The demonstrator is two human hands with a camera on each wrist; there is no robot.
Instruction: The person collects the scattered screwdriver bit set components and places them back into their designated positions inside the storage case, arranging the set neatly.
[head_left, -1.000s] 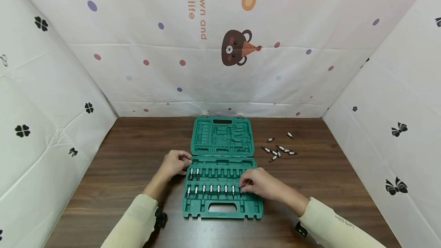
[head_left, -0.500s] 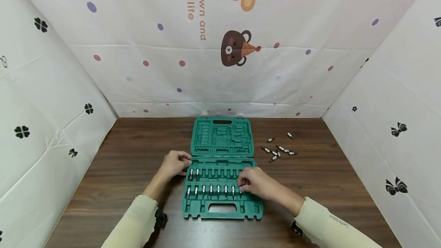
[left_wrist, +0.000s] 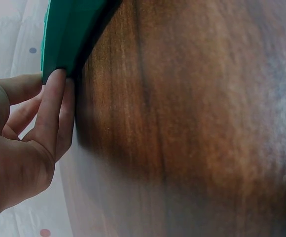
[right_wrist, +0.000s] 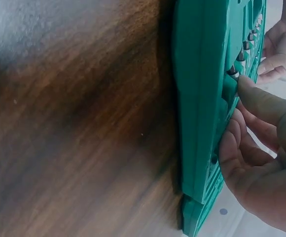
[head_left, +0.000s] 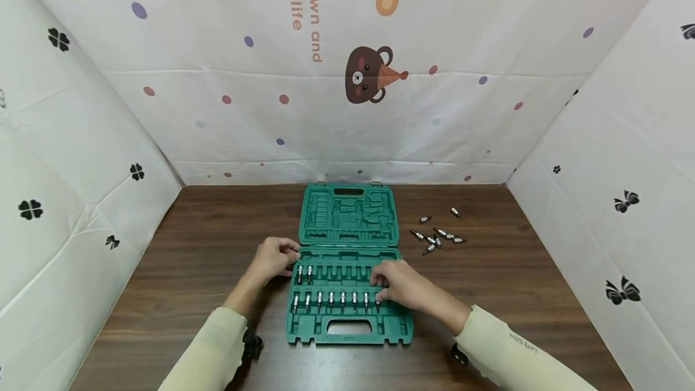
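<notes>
The green bit-socket case [head_left: 350, 338] lies unfolded on the table. My left hand [head_left: 273, 256] grips its left edge near the hinge; in the left wrist view the thumb [left_wrist: 22, 89] is on one side and the fingers on the other. Over the right part of the tray is my right hand [head_left: 400, 284]. Its thumb [right_wrist: 261, 101] presses the rightmost bit socket [head_left: 378, 305] in the front row, while its other fingers are bent, apart from the thumb, near the case's side. Several silver-and-black bit sockets [head_left: 342, 300] fill that row, and two [head_left: 309, 274] stand in the back row at left.
Several loose bit sockets [head_left: 437, 239] lie scattered on the brown table [head_left: 488, 270] to the right of the case. The lid [head_left: 349, 215] lies flat behind the tray. White printed sheets [head_left: 260, 119] wall off the back and both sides.
My right hand has shifted slightly left and back, its thumb now on the end of the front row's rightmost bit socket with the fingers lifted from it. My left hand keeps its place.
</notes>
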